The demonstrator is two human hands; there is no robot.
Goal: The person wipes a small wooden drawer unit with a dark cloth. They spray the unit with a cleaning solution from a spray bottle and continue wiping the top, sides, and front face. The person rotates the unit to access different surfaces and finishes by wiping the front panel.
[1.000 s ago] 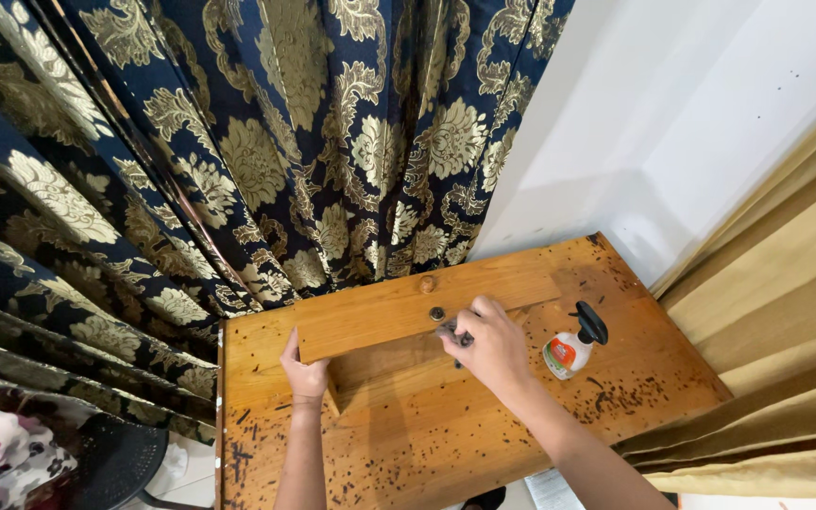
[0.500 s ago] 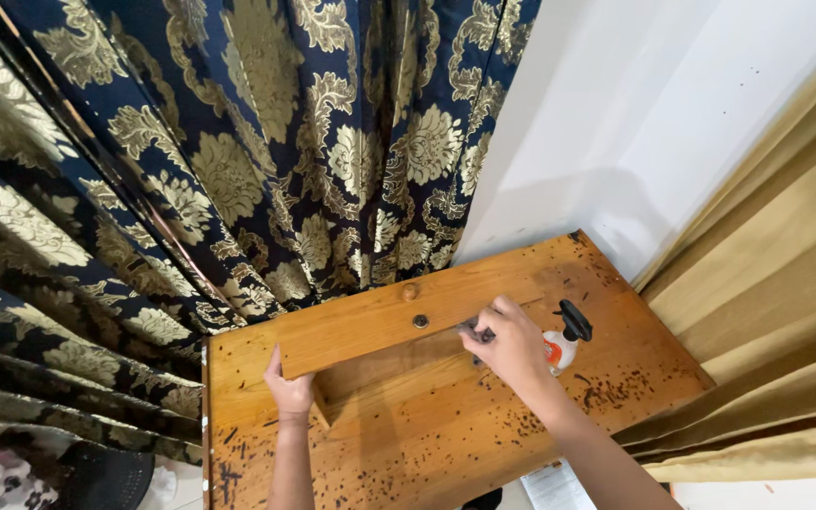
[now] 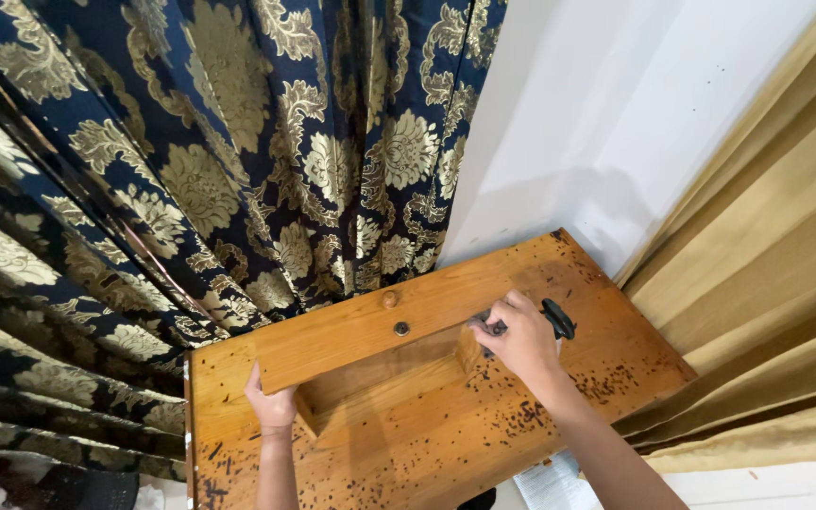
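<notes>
Both hands on a wooden drawer box sitting on a speckled wooden table.

Nearest the camera, the table (image 3: 408, 453) is covered in dark flecks. The left hand (image 3: 271, 406) grips the left end of the drawer (image 3: 380, 326), fingers wrapped around its edge. The right hand (image 3: 521, 335) pinches a small dark tool (image 3: 491, 328) against the drawer's right end. A spray bottle (image 3: 557, 318) peeks out just behind that hand. Farther back hang a navy and gold curtain (image 3: 238, 142) and a white wall (image 3: 616, 123).
</notes>
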